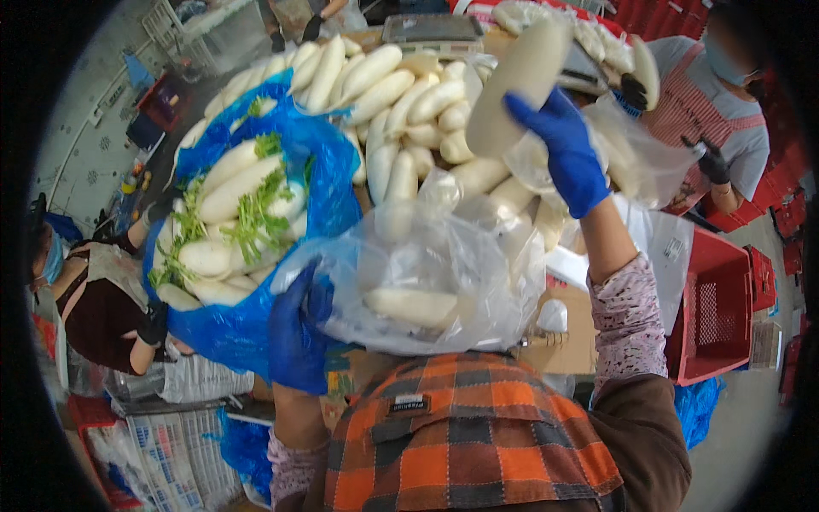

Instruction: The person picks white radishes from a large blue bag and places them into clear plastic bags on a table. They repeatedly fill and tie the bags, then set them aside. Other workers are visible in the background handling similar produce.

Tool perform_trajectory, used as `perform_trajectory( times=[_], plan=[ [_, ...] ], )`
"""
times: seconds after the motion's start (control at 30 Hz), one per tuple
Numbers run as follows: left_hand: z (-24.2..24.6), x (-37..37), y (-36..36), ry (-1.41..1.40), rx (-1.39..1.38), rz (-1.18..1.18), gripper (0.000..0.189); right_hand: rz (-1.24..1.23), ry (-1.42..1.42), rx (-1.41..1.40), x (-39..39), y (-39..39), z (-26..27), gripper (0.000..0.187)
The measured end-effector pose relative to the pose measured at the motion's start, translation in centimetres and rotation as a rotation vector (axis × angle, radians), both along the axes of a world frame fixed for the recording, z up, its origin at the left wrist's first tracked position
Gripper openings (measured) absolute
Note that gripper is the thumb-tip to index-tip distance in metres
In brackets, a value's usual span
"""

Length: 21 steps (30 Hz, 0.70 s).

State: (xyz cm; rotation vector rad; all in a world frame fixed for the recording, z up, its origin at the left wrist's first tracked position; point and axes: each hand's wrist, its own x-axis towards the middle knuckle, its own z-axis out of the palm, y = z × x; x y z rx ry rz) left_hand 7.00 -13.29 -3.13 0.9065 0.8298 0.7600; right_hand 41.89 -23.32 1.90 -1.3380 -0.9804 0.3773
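My right hand in a blue glove grips a large white daikon radish, lifted above the heap and tilted. In its blue glove, my left hand is closed on the edge of a clear plastic bag. Inside that bag lies a daikon, seen through the film. Beyond it a heap of white daikons covers the table. Left of the heap, an opened blue plastic bag holds several daikons with green leaf stubs.
Across at right, a co-worker in a striped apron holds a daikon. Another co-worker stands at left. A red plastic crate is at my right; a scale sits behind the heap. A peeler-like wooden-handled tool lies near me.
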Motion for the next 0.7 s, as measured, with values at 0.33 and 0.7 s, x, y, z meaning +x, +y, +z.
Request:
perform_trajectory(
  times=[0.33,0.7],
  plan=[
    [1.8,3.3,0.7,-0.270,0.048,-0.097,0.019,0.403,-0.664,-0.331,-10.4,0.1,-8.0,0.070],
    [0.5,2.2,0.0,-0.074,-0.004,0.041,0.016,-0.140,-1.077,-0.619,5.3,10.6,-13.4,0.063]
  ],
)
